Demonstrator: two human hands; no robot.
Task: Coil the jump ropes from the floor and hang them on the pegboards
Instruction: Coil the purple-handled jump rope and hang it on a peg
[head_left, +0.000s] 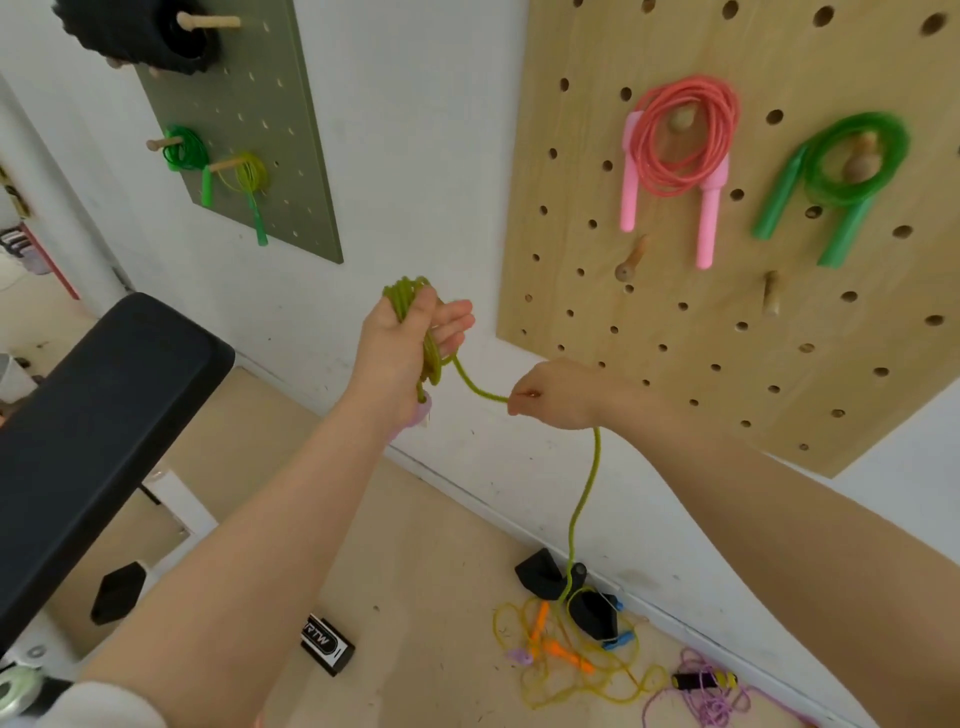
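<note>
I judged the job a little past halfway: a pink rope (675, 150) and a green rope (852, 166) already hung coiled on pegs of the wooden pegboard (675, 338), and two more small coils hung on the green pegboard (291, 156) further along the wall. My left hand (410, 338) held the gathered loops of the olive-green rope (584, 499) I was coiling, thumb clamped over them and fingers fairly straight, a pale handle poking out below my wrist. My right hand (545, 397) pinched the rope's free run, which dropped to the floor (415, 571) near the wall. There a yellow rope (571, 680) and a purple rope (711, 701) lay tangled, still to be coiled.
</note>
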